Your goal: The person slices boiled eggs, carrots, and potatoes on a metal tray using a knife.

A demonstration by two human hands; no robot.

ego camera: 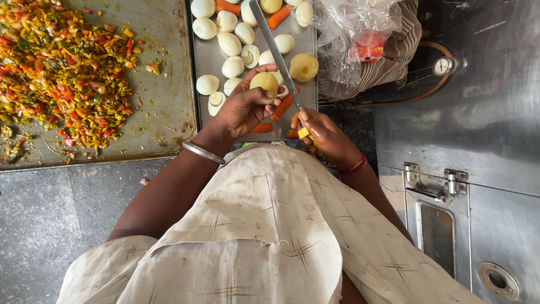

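A cream tunic (270,225) fills the foreground; beyond it the left hand (243,110) cups a peeled potato (264,83) over the steel tray (209,59). The right hand (326,138) is clamped on a knife (275,48), so peeling or cutting seems underway, and the next stroke needs the blade clear of the fingers.

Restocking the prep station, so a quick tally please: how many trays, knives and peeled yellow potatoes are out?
Trays: 2
Knife, in the right hand: 1
Potatoes, one of them in the left hand: 2
Total: 5
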